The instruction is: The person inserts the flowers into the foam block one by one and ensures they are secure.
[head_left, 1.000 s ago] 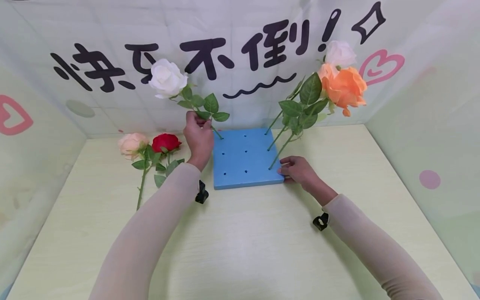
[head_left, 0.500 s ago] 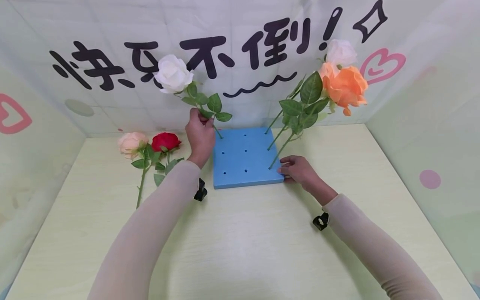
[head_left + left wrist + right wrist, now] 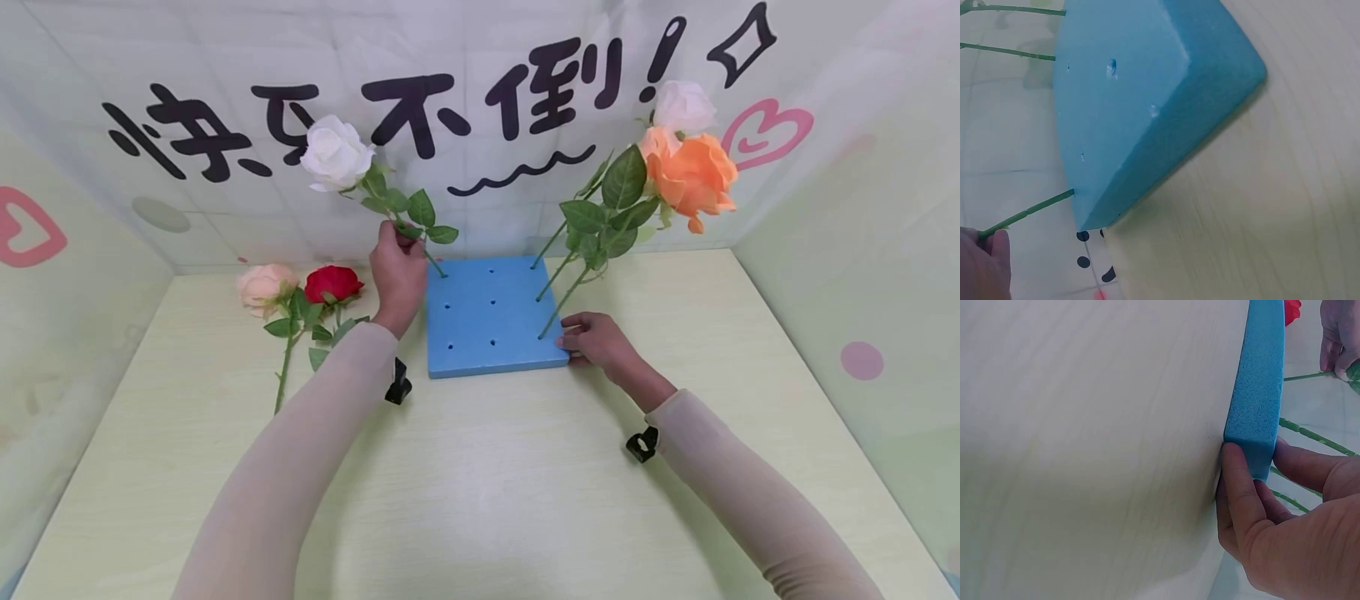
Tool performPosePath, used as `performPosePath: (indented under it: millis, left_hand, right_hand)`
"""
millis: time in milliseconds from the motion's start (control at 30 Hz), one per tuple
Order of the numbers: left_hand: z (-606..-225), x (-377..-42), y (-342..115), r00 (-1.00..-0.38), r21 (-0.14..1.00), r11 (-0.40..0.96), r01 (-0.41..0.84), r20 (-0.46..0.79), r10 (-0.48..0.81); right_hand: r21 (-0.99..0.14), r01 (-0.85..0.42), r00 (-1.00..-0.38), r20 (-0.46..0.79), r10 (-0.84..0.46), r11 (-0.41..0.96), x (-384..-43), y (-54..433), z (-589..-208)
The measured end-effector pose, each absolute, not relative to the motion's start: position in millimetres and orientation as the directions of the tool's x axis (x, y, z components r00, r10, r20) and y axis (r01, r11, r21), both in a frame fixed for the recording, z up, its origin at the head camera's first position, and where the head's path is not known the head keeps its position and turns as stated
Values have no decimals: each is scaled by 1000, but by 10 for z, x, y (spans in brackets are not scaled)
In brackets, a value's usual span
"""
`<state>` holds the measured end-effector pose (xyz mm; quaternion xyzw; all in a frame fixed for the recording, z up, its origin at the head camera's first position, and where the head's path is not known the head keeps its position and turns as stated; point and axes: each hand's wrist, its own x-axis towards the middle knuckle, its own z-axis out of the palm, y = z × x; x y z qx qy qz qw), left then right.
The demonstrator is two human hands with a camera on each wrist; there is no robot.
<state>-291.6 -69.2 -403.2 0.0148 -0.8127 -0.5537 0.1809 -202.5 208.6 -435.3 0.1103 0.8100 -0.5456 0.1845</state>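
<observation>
My left hand [image 3: 400, 271] pinches the green stem of a white rose [image 3: 337, 155] just below its leaves. That stem's lower end stands in the back-left hole of a blue foam board [image 3: 468, 325]; the left wrist view shows the stem [image 3: 1029, 212] meeting the board at a slant. At the board's front-right corner, my right hand [image 3: 600, 342] grips the edge. In the right wrist view its thumb [image 3: 1307, 465] lies over the top face, with fingers against the side. An orange rose [image 3: 690, 173] and two paler roses lean rightward from the board's right-hand holes.
A pale pink rose [image 3: 266, 287] and a red rose [image 3: 333, 284] lie on the wooden table [image 3: 495, 483] at the left, partly behind my left sleeve. A printed backdrop [image 3: 465, 50] rises behind the board, and side walls flank the table.
The white rose's head tipped a little right and up, then swung back left, its stem staying in the same hole. My right hand and the board hold still.
</observation>
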Motion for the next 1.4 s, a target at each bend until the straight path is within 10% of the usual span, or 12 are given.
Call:
performPosePath:
  millis: [600,1400]
  left_hand:
    - [-4032,-2824,-919,-976,926,362,103,165,-144]
    - [-3600,-2443,-1625,-929,839,409,-358,-364,-66]
  right_hand:
    - [-843,382,-907,-421,-22,379,-2013,2105,-4351]
    - [-837,386,-903,-429,-29,388,-2030,2092,-4364]
